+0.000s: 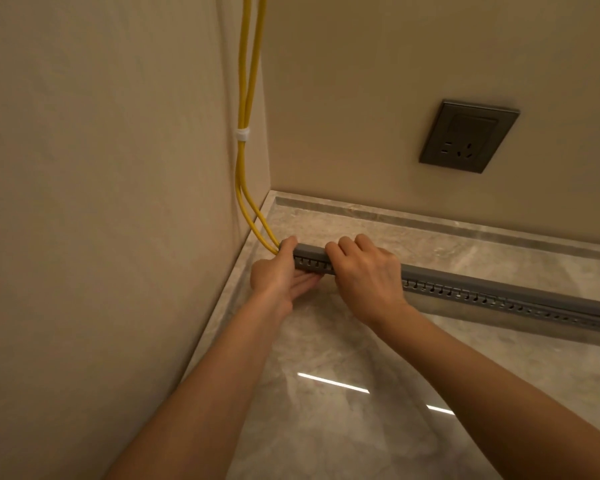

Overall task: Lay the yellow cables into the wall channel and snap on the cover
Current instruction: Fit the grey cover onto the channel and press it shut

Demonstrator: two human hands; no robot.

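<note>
In a beige-walled corner, a long grey slotted plastic channel (465, 295) lies on glossy marble (326, 344). Two yellow cables (244, 81), bound by a white strap (243, 134), enter its left end. The left hand (278, 277) pinches that end, thumb on top. The right hand (368, 277) clamps its fingers (347, 243) over the smooth grey cover (482, 281).

Cables (245, 161) left of channel (499, 292), socket (469, 136) behind.

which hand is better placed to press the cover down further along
Probably the right hand: it grips the cover toward the long free stretch; the left hand grips the end by the cables.
</note>
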